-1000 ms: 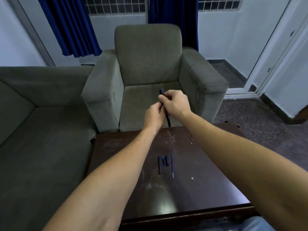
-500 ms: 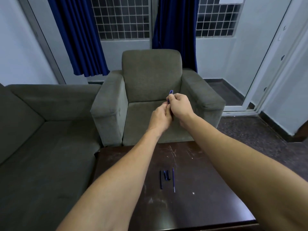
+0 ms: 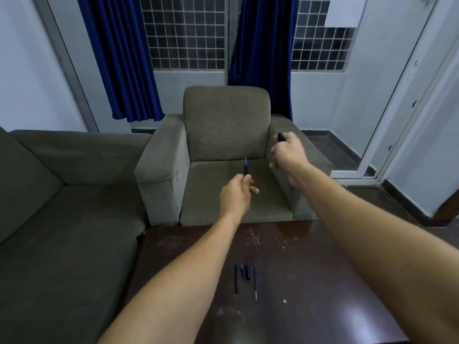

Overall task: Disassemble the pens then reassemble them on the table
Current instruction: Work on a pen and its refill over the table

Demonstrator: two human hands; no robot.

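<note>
My left hand [image 3: 237, 194] grips a dark blue pen body [image 3: 246, 168] upright, its bare metal tip pointing up, above the armchair seat. My right hand [image 3: 288, 152] is off to the right and higher, gripping the dark blue pen cap [image 3: 280, 137], which pokes out above the fingers. The two hands are apart. On the dark wooden table [image 3: 323, 281] lie loose pen parts in a row: a thin black barrel [image 3: 236, 279], two short dark caps or tips [image 3: 245, 272], and a thin blue refill [image 3: 255, 279].
A grey armchair [image 3: 226, 125] stands just beyond the table's far edge. A grey sofa [image 3: 62, 194] runs along the left side. Blue curtains [image 3: 119, 58] and a barred window are behind, with a glass door at the right.
The hands were together on one pen; now my right hand has pulled the cap off and moved up and right, while the left keeps the body. The camera has tilted upward.
</note>
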